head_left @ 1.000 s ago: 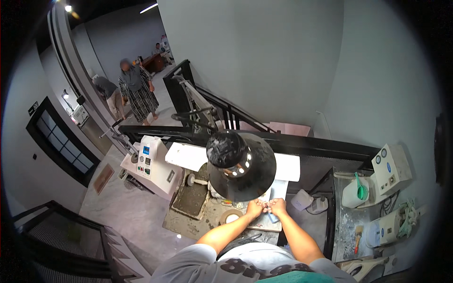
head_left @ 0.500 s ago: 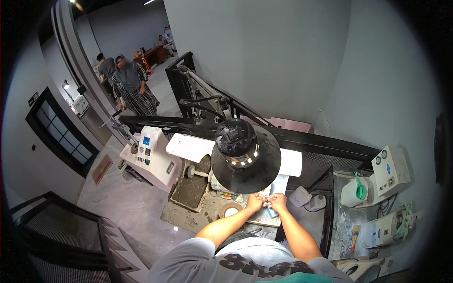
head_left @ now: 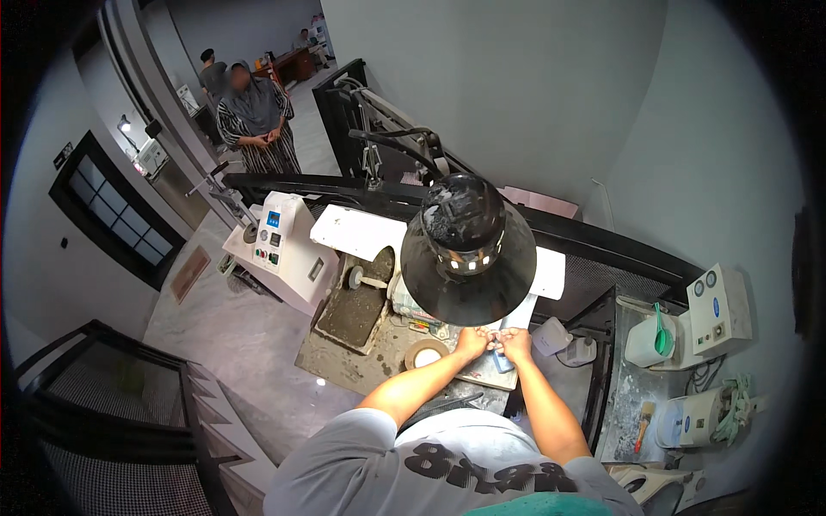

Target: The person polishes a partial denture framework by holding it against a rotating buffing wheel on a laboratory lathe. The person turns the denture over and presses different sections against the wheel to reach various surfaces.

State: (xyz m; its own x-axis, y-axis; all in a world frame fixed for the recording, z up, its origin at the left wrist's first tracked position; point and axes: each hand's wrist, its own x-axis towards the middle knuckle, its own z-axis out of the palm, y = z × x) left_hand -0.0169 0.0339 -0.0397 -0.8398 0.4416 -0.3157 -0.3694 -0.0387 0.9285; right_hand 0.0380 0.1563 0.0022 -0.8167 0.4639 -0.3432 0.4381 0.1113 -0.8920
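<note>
My left hand [head_left: 473, 342] and my right hand [head_left: 515, 344] meet over the front right part of the workbench, just below a black lamp shade [head_left: 469, 271]. The fingers of both are bent and drawn together, fingertips nearly touching. Whatever they pinch is too small to make out. Beneath my right hand lies a small blue piece [head_left: 502, 365] on a pale board [head_left: 486, 375]. To the left of my left hand sits a round brown dish [head_left: 413, 353] with a white centre.
A tray of dark wet grit [head_left: 354, 316] lies left on the bench, a white-headed wheel tool [head_left: 357, 277] at its far end. Beyond stands a white control machine [head_left: 284, 249]. On the right, a metal side table [head_left: 615, 421] carries a brush [head_left: 644, 426] and a white tub [head_left: 641, 344].
The view has shifted slightly, moving the bench and lamp in the picture. My hands stay together in much the same pose. A person in the background now has their hands joined in front.
</note>
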